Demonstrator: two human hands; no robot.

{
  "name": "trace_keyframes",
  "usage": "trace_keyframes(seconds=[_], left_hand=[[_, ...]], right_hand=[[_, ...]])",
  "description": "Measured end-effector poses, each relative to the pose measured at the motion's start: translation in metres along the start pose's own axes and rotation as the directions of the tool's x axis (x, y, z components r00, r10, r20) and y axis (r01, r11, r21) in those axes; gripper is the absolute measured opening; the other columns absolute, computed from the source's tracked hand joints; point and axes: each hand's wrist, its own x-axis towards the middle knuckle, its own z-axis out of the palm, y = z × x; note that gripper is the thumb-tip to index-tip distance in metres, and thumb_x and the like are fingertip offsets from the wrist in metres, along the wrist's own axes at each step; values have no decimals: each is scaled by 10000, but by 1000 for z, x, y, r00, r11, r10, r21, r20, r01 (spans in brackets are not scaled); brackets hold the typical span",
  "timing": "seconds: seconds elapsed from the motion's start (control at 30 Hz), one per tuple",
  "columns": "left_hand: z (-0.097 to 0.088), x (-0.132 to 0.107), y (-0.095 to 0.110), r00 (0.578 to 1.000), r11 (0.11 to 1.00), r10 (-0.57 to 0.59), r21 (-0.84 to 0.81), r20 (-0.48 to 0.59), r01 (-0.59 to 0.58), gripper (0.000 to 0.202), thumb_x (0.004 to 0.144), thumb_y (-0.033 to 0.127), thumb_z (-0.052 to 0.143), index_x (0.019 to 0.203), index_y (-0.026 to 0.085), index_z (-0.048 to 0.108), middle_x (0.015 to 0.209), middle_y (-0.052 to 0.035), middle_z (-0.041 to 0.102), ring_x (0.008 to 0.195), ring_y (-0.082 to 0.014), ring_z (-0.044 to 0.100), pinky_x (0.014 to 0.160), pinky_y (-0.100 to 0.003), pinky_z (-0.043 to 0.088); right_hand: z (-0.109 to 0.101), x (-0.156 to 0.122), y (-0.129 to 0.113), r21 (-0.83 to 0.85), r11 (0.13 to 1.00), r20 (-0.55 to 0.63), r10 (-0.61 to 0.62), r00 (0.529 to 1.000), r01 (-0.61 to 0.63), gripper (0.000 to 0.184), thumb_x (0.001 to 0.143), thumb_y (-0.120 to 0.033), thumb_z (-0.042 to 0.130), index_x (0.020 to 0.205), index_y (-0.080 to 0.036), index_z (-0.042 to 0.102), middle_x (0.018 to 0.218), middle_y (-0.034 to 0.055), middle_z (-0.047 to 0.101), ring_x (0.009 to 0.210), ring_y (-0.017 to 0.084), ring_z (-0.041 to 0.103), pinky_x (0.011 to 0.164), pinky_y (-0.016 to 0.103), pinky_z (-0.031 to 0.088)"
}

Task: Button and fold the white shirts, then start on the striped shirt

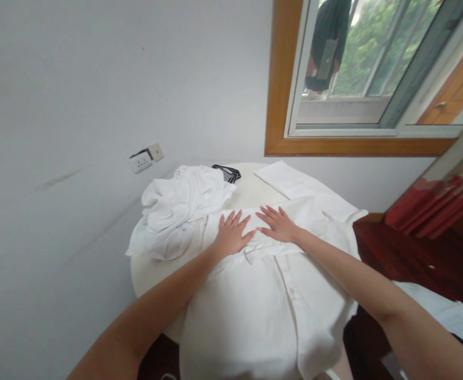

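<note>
A white shirt [247, 306] lies spread over a round pale table [148, 277], its front part hanging down over the near edge. My left hand [231, 236] rests flat on the cloth with fingers spread. Close beside it, my right hand [278, 224] also presses flat on the shirt, fingers apart, the two thumbs almost touching. Small wrinkles gather in the fabric just below my hands. One sleeve [318, 192] stretches across the right side of the table toward the back. A placket with a button runs down the hanging part.
Crumpled white clothing [184, 198] is heaped on the table's left side, with a black striped cloth [227, 173] behind it. The wall has a socket [140, 161] and a wood-framed window [281, 145]. At right are a red and cream curtain [433, 203] and white fabric [445, 306].
</note>
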Motion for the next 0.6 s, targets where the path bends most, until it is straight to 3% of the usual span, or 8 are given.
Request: trace_keyframes(seconds=[0.17,0.37,0.6], left_hand=[[-5,-6,-12,998,998,-53,-14,45,54,685,885,693,377,1447,308,450,1556,-105,357,1445,-349,284,1150,-640,164],[-4,-10,-27,992,993,-121,3,37,121,704,871,703,401,1450,304,450,1547,-111,376,1440,-368,287,1154,-620,169],[-1,-10,-37,984,982,-179,61,-2,179,698,895,652,412,1446,229,468,1521,-154,406,1450,-366,270,1153,-547,246]], right_hand=[[9,-4,33,-17,999,-88,42,995,-44,648,968,-635,250,1514,-300,344,1591,55,272,1477,266,208,1180,574,110],[15,-26,82,-110,976,-255,157,954,-189,557,979,-519,331,1470,-276,432,1537,87,387,1440,297,302,1175,581,139],[13,-35,83,-103,920,-348,322,880,-378,600,947,-568,359,1425,-231,490,1547,126,368,1461,352,226,1162,624,110]])
